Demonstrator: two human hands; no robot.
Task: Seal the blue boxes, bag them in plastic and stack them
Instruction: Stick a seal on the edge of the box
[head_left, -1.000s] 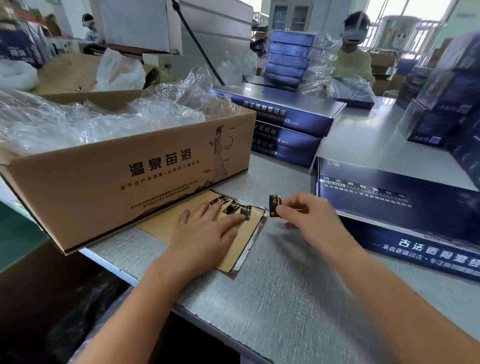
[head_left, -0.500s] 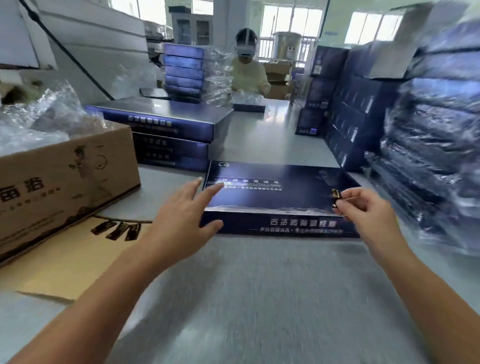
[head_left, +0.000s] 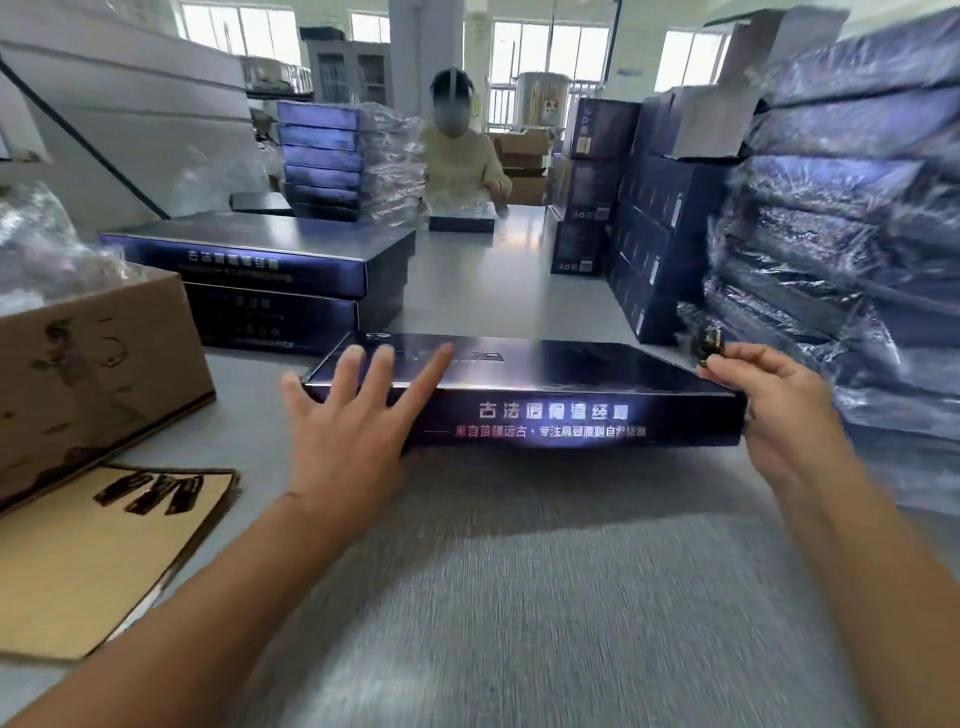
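Note:
A flat blue box (head_left: 571, 371) with white and orange lettering on its front side lies on the grey table in front of me. My left hand (head_left: 345, 421) lies spread over the box's near left corner, fingers straight on the lid. My right hand (head_left: 769, 410) is at the box's right end and pinches a small black and gold sticker (head_left: 709, 340) just above the right corner. The tan sticker sheet (head_left: 88, 551) with several dark stickers lies at the lower left.
A brown carton (head_left: 98, 364) filled with clear plastic bags stands at the left. Two blue boxes (head_left: 270, 275) are stacked behind it. Bagged blue boxes (head_left: 841, 249) rise in a tall pile at the right. Another person (head_left: 460, 156) works at the far end.
My view swung right from the sticker sheet to the blue box. The left hand left the sheet and landed on the box; the right hand carried the sticker to the box's right corner.

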